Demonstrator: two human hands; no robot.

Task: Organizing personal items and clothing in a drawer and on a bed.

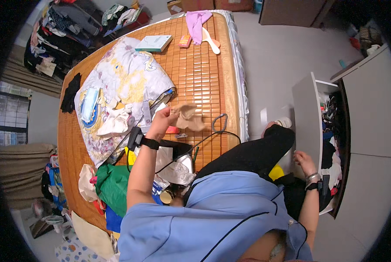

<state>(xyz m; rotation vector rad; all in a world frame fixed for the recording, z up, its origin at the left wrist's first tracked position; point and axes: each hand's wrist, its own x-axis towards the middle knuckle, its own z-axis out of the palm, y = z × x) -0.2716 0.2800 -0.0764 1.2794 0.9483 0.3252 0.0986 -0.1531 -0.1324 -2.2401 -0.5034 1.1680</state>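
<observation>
My left hand pinches a thin beige cloth by one end and holds it over the bamboo mat of the bed. My right hand, loosely curled, is beside the outer face of the front panel of an open drawer; whether its fingers touch anything is unclear. Inside the drawer lie clothes and tangled small items. A white cloth and a blue face mask rest on a patterned quilt, left of my left hand. A grey loop lies near the beige cloth.
Farther up the bed are a white box, a pink cloth and a white hairbrush. A green bag and clear plastic bags lie near my left forearm. A black cable crosses the mat. Clothes hang at the upper left.
</observation>
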